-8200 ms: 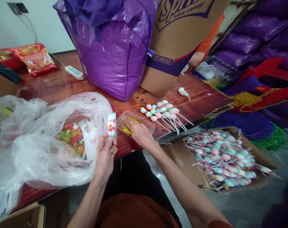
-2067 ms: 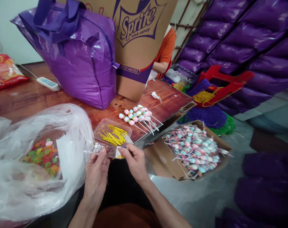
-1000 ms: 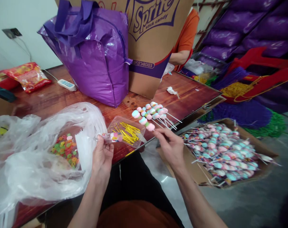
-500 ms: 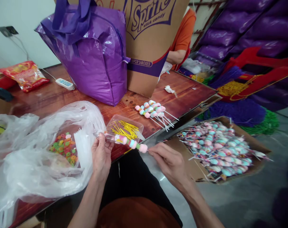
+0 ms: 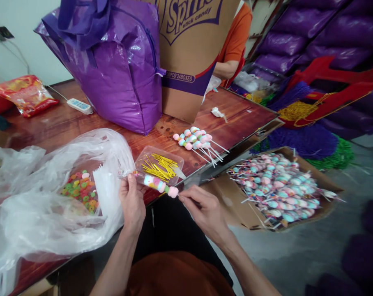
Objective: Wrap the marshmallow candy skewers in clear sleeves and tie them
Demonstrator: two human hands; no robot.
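My right hand (image 5: 206, 209) pinches the stick end of a marshmallow skewer (image 5: 161, 186), with pink, green, white and yellow pieces. The far part of the skewer is inside a narrow clear plastic sleeve (image 5: 140, 176), which my left hand (image 5: 132, 205) pinches at its other end. Just beyond the skewer, a clear plastic tray (image 5: 182, 161) holds yellow twist ties (image 5: 158, 166). More marshmallow skewers (image 5: 194, 137) lie unwrapped on the table, their white sticks pointing toward the table edge.
Left of my hands, a clear plastic bag (image 5: 51, 218) holds colourful ring candies (image 5: 81, 191). A purple bag (image 5: 112, 74) and a Sprite carton (image 5: 189, 53) stand behind. At right, an open box (image 5: 229, 205) is heaped with wrapped skewers (image 5: 279, 185). A person in orange (image 5: 238, 33) sits beyond.
My right hand has moved left, pushing the skewer further into the clear sleeve. The left hand keeps its pinch on the sleeve. The whole view has shifted slightly.
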